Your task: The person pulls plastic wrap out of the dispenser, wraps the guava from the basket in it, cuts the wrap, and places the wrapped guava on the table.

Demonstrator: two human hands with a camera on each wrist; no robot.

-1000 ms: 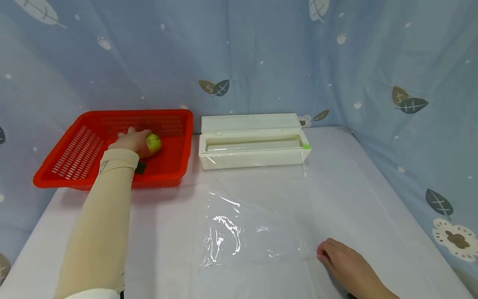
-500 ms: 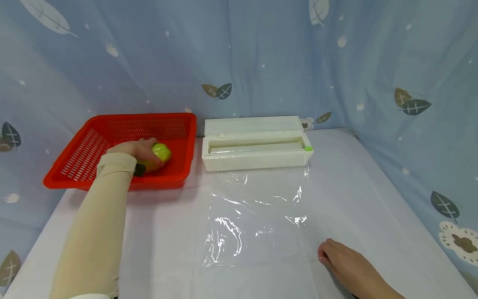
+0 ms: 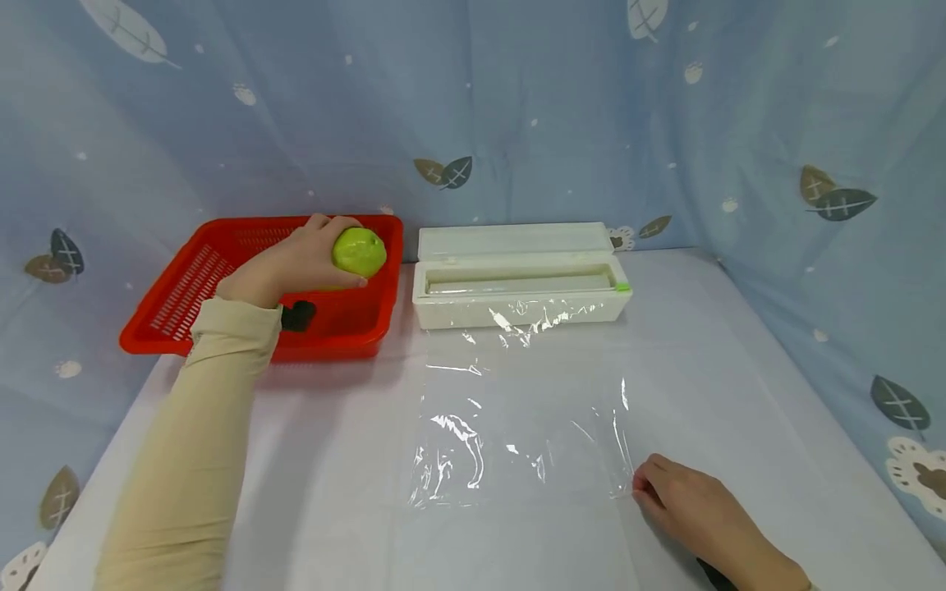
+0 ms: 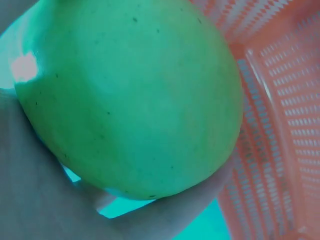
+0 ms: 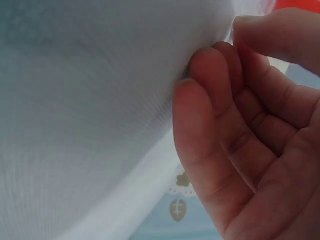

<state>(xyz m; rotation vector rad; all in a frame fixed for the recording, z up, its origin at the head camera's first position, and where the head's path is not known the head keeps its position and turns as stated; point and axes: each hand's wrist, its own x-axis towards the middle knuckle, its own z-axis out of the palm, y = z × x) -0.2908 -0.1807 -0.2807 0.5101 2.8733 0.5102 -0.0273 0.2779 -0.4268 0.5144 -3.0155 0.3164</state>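
My left hand (image 3: 291, 264) grips a smooth yellow-green fruit (image 3: 360, 252) above the red basket (image 3: 332, 346). Up close in the left wrist view, the fruit (image 4: 135, 100) is rounded, with small dark specks, and fingers curve beneath it. At the lower right of the head view, my right hand (image 3: 698, 509) pinches the near right corner of a clear sheet of cling film (image 3: 510, 427). Its thumb meets the index finger in the right wrist view, the other fingers (image 5: 200, 125) curled. The film runs from a white dispenser box (image 3: 517, 312) at the back, its lid raised.
A white cloth (image 3: 510, 550) covers the table under the film. The basket stands at the back left, beside the dispenser. A small green piece (image 3: 623, 287) sits at the dispenser's right end. Blue patterned curtain (image 3: 532, 107) hangs behind and along the sides.
The left hand has taken hold of the fruit and lifted it up and to the right from the basket floor. The right hand keeps its pinch while the film's creases have shifted.
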